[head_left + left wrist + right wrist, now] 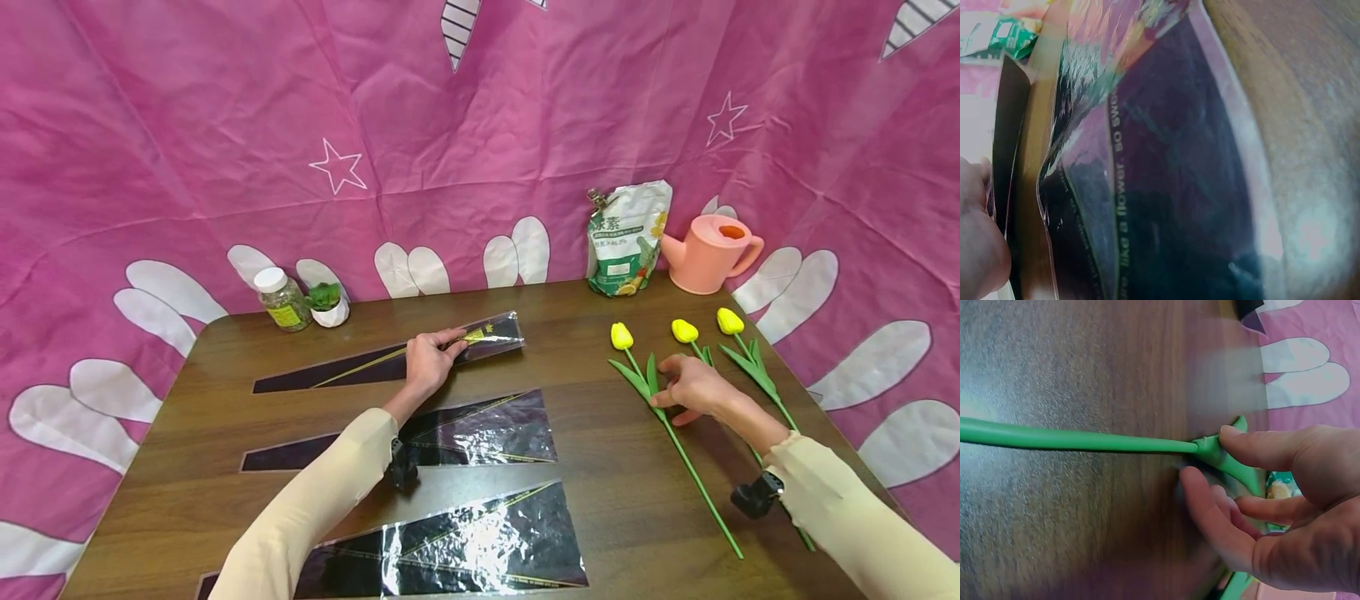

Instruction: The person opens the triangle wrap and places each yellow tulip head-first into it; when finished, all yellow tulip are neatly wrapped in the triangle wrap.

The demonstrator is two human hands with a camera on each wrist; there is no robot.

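My left hand (429, 360) pinches the wide end of the farthest black, clear-fronted flower sleeve (360, 367). In the left wrist view, that sleeve's dark edge (1010, 119) stands raised beside the fingers. Two more flower sleeves lie nearer, a middle one (487, 429) and a front one (465, 542) partly under the left forearm. My right hand (693, 387) is over the leftmost yellow tulip (621, 336). Its thumb touches the leaf base of the green stem (1097, 440), while the other fingers are spread apart from it. The middle tulip (684, 331) is partly hidden by this hand; another tulip (729, 322) lies farther right.
At the back right stand a white-green pouch (628, 242) with a clip and a pink watering can (708, 258). A white-lidded jar (282, 300) and a small potted plant (327, 305) are at the back left. Pink patterned cloth (480, 142) hangs behind the wooden table (187, 442).
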